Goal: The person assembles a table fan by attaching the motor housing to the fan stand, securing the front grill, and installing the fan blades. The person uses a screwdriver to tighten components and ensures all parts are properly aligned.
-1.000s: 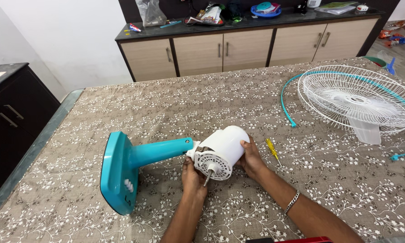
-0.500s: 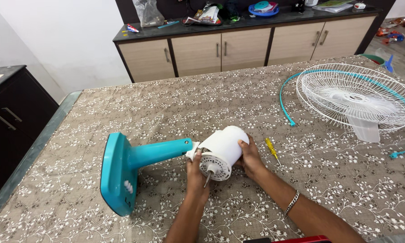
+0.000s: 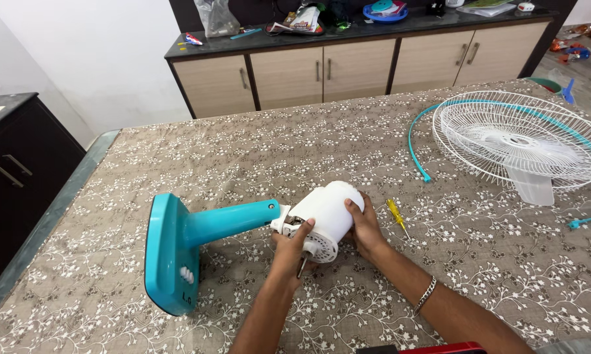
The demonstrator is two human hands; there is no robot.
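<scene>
1. Between the two hands lies the white motor housing [image 3: 325, 213], on its side on the patterned surface [image 3: 256, 151]; the right hand [image 3: 366, 229] is closed on its far flank, fingers curled over the smooth shell.
2. Since a second ago, the left hand [image 3: 289, 252] has slid up from beneath the vented front face and now covers part of it, thumb at the hinge. The housing seems tipped slightly more toward the person.
3. Left of that grip, the teal stand [image 3: 197, 236] lies flat, still joined to the housing.
4. Right of the right hand rests a yellow screwdriver [image 3: 396, 216]; farther right sits the white wire guard [image 3: 518, 144].
</scene>
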